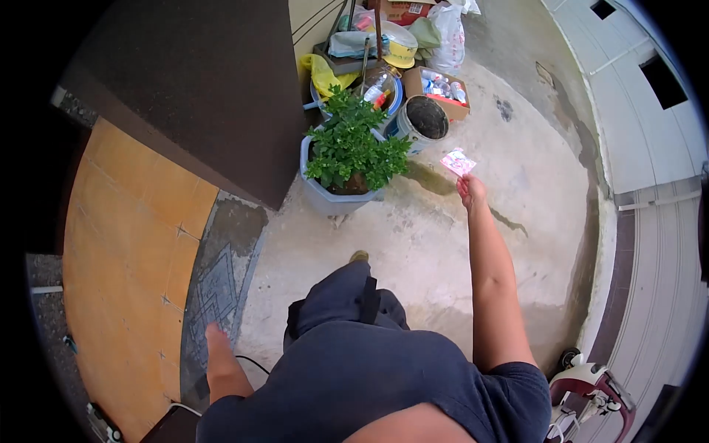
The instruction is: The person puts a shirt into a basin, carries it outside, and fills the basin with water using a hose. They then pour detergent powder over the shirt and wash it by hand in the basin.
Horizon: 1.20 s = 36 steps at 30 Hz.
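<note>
My right hand (471, 190) is stretched out ahead and pinches a small pink and white packet (459, 162) by its lower edge. The packet is over the concrete floor, just right of a bucket with dark contents (427, 118). My left hand (215, 331) hangs low at my left side, above the grey patterned tile strip (218, 284). Its fingers are too small and blurred to make out. A leafy green plant (354, 144) in a pale blue-grey pot (341, 203) stands ahead of me, left of the bucket.
Behind the bucket are a cardboard box of bottles (458, 108), a yellow bag (322, 74) and white plastic bags (445, 37). A dark pillar (214, 96) rises at left beside orange tiles (125, 258). A maroon and white scooter (591, 387) stands at lower right.
</note>
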Motion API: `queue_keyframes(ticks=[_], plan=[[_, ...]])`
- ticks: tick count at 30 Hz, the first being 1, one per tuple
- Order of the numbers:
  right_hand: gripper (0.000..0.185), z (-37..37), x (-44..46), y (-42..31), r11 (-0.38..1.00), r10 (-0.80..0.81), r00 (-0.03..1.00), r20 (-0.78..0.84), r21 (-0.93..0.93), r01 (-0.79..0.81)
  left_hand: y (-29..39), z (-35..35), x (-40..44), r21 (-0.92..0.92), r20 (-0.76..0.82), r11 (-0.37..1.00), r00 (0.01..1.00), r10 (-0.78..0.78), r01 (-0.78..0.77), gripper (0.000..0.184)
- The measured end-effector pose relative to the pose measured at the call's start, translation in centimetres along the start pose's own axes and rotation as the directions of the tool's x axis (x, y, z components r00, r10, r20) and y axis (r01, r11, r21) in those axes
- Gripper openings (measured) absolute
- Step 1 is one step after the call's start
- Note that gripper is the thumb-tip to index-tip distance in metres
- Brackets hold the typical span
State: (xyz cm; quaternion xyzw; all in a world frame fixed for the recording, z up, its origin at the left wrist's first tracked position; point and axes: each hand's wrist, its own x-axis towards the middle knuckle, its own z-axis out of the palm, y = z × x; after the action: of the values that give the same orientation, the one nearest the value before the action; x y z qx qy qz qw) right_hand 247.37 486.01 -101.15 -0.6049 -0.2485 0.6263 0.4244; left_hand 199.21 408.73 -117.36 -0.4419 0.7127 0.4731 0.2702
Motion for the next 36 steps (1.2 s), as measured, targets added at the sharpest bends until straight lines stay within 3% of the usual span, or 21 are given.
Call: queue_keyframes(ticks=[1,4,6,8,10,13,15,16,18,19,21,22,24,27,30,33,36], plan=[[0.004,0.2,2.2,-0.4,1.0,0.015,1.0,-0.021,-0.019,-0.016,-0.2,0.9,-2.0,-0.004,-0.047,0.989,0.988,-0.149,0.149,0.014],[0.004,3.5,9.6,-2.7,0.996,0.06,0.998,-0.035,-0.068,-0.063,0.2,6.9,-11.4,-0.057,0.156,0.994,0.983,0.1,-0.092,0.027],[0.004,6.3,16.4,-4.5,0.991,0.074,0.996,-0.059,-0.111,-0.08,1.1,9.1,-20.4,-0.091,0.15,0.972,0.961,0.231,-0.219,0.032],[0.004,8.4,24.2,-4.2,0.981,0.085,0.989,-0.118,-0.161,-0.103,-0.2,9.7,-24.4,-0.22,0.085,0.923,0.936,0.341,-0.316,0.025],[0.024,10.3,33.6,-3.0,0.988,0.03,0.992,-0.125,-0.149,-0.048,-2.8,9.5,-29.3,-0.213,-0.045,0.887,0.911,0.41,-0.409,0.021],[0.054,13.2,39.0,-3.4,0.95,0.093,0.996,-0.01,-0.299,-0.092,-12.5,5.2,-31.3,-0.137,0.01,0.906,0.914,0.406,-0.401,0.023],[0.056,12.1,39.5,-2.2,0.889,0.12,0.992,0.031,-0.449,-0.094,-20.1,5.1,-34.7,-0.243,-0.154,0.955,0.979,0.135,-0.17,0.025],[0.055,10.7,40.5,-1.2,0.802,0.172,0.985,0.031,-0.585,-0.122,-22.6,7.1,-37.9,-0.361,-0.324,0.925,0.946,-0.007,-0.117,0.025],[0.055,7.1,41.3,0.9,0.558,0.25,0.968,0.004,-0.818,-0.141,-26.6,8.7,-43.5,-0.541,-0.393,0.836,0.907,-0.152,-0.094,0.03],[0.054,6.0,39.5,0.7,0.329,0.285,0.958,0.014,-0.941,-0.084,-27.9,9.1,-46.3,-0.57,-0.447,0.815,0.873,-0.197,-0.108,0.033],[0.049,4.1,34.6,1.5,-0.079,0.27,0.962,0.046,-0.994,0.07,-31.8,8.9,-50.0,-0.597,-0.543,0.786,0.802,-0.247,-0.161,0.031],[0.047,3.8,32.8,2.7,-0.217,0.342,0.934,0.099,-0.959,0.181,-33.3,8.8,-52.2,-0.618,-0.562,0.766,0.781,-0.271,-0.179,0.031],[0.044,4.2,27.5,7.0,-0.353,0.568,0.81,0.144,-0.847,0.398,-38.0,8.1,-54.6,-0.692,-0.589,0.686,0.725,-0.357,-0.225,0.03],[0.038,6.4,18.0,13.3,-0.322,0.821,0.543,0.179,-0.64,0.698,-47.0,8.2,-56.6,-0.799,-0.556,0.557,0.629,-0.544,-0.226,0.026],[0.033,8.8,8.2,18.8,-0.225,0.93,0.327,0.17,-0.442,0.868,-56.5,9.2,-58.1,-0.916,-0.401,0.333,0.546,-0.736,-0.224,0.018],[0.028,10.3,-1.1,24.7,-0.158,0.964,0.212,0.16,-0.295,0.942,-66.6,10.5,-57.9,-0.949,-0.209,0.08,0.423,-0.881,-0.304,0.01],[0.022,10.6,-10.6,31.1,-0.118,0.971,0.155,0.183,-0.2,0.973,-76.3,12.1,-56.5,-0.923,0.019,-0.162,0.377,-0.926,-0.35,0.01]])
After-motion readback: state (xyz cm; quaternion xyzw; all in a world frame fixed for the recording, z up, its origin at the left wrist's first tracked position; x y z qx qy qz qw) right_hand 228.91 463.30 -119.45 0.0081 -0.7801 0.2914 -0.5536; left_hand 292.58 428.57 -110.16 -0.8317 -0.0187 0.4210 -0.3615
